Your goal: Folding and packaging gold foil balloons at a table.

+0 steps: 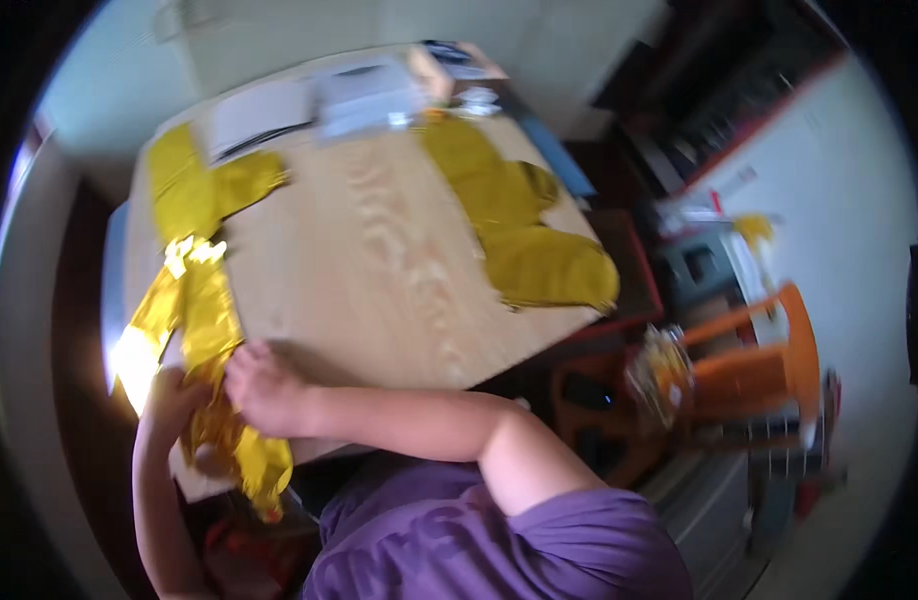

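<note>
A shiny gold foil balloon (211, 318), flat and creased, lies along the left side of the table and hangs toward its near left corner. My left hand (174, 400) is closed on the foil's near part, at the table's left edge. Just right of it, my right hand (264, 388) has its fingers curled onto the same foil. The fingertips of both hands are partly hidden. Beyond them, a flat gold foil piece (184, 185) continues to the far left; bright glare hides whether the two join. Below the hands is a blurred pale round thing (214, 460).
Another flat gold foil balloon (539, 255) lies along the right side of the wooden table (349, 270). A white sheet-like stack (264, 115) and a clear plastic package (364, 98) sit at the far edge. An orange chair (749, 375) with a plastic bag (661, 375) stands at right.
</note>
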`<state>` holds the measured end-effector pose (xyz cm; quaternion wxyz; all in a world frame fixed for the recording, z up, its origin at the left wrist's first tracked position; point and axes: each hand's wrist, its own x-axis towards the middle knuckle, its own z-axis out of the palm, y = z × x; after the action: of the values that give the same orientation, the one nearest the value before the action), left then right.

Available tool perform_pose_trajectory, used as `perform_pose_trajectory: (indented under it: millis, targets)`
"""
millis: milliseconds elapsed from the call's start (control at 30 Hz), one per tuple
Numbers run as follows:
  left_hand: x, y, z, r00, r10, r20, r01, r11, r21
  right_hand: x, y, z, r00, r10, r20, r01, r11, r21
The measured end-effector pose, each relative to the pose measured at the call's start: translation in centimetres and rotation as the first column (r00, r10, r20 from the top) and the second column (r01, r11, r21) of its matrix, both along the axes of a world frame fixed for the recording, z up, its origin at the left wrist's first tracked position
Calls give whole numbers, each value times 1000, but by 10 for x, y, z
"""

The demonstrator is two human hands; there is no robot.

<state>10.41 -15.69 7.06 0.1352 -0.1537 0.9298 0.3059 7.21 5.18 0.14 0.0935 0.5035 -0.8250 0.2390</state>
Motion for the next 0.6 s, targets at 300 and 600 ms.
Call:
perform_pose_trajectory:
  millis: [300, 600]
  targets:
    - [-18, -57, 9, 927, 288, -238, -135, 852, 505, -25, -7, -12, 986, -62, 155, 17, 961, 276]
    - [-24, -98, 32, 764, 618, -184, -242, 540, 806, -43, -29, -16, 976, 35, 217, -101, 949, 298]
